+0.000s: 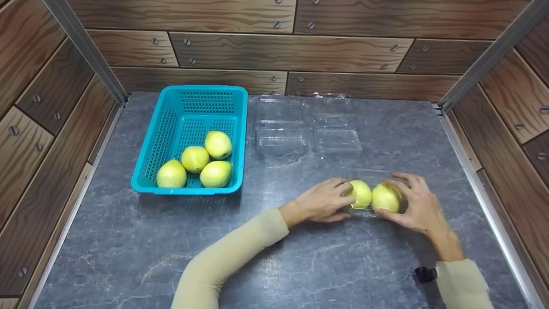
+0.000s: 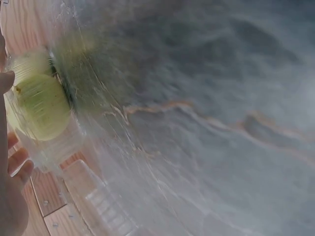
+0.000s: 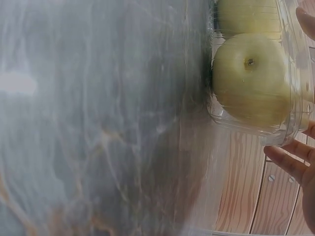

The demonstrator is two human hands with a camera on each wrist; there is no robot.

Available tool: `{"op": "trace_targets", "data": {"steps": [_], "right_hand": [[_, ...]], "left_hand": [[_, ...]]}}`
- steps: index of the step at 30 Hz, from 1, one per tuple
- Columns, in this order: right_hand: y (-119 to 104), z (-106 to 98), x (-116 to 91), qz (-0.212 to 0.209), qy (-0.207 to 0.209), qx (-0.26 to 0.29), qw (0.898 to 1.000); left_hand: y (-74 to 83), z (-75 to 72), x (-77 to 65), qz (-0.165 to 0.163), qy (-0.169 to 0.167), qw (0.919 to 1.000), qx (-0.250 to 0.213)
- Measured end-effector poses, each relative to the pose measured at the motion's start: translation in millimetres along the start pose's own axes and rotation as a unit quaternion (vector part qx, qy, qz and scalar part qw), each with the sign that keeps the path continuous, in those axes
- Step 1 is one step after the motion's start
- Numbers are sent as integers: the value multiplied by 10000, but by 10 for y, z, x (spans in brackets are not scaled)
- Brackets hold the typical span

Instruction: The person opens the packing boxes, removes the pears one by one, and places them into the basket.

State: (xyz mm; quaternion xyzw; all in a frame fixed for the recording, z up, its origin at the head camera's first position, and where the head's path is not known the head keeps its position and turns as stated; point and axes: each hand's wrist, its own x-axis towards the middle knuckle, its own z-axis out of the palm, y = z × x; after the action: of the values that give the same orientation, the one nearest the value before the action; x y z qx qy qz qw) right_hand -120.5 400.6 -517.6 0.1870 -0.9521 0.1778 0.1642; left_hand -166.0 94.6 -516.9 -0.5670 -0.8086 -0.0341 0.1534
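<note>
Two yellow-green pears (image 1: 386, 198) sit side by side in a clear plastic container (image 3: 288, 125) on the table. At its left end, my left hand (image 1: 328, 199) grips the container with bent fingers beside one pear (image 2: 42, 108). My right hand (image 1: 418, 206) holds the opposite end, thumb on the near side and fingers on the far side. The right wrist view shows a pear (image 3: 251, 81) through the ribbed wall, with fingertips (image 3: 283, 160) at the container's edge. Whether the lid is fastened I cannot tell.
A turquoise basket (image 1: 245, 141) with several pears (image 1: 195, 159) stands on the left of the grey marbled table (image 1: 279, 262). Behind my hands, more clear plastic containers (image 1: 283, 133) lie near the back wall. Wood-patterned walls (image 1: 291, 51) border the table at the back and sides.
</note>
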Motion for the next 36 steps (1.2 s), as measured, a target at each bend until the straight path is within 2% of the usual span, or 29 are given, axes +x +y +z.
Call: {"op": "trace_targets", "data": {"steps": [4, 12, 21, 36], "right_hand": [[-39, 26, 6, -131, -8, 5, 9999], [-130, 54, 26, -261, -122, 81, 9996], [-250, 108, 73, -539, -137, 31, 9984], [-419, 207, 152, -1061, -110, 97, 9942]], "left_hand": [[-19, -15, -76, 62, 56, 9999, 72], [-46, -67, -201, 122, -63, 9999, 6], [-86, -80, -389, 179, 214, 9995, -113], [-122, -179, -671, 163, 199, 9996, 150]]}}
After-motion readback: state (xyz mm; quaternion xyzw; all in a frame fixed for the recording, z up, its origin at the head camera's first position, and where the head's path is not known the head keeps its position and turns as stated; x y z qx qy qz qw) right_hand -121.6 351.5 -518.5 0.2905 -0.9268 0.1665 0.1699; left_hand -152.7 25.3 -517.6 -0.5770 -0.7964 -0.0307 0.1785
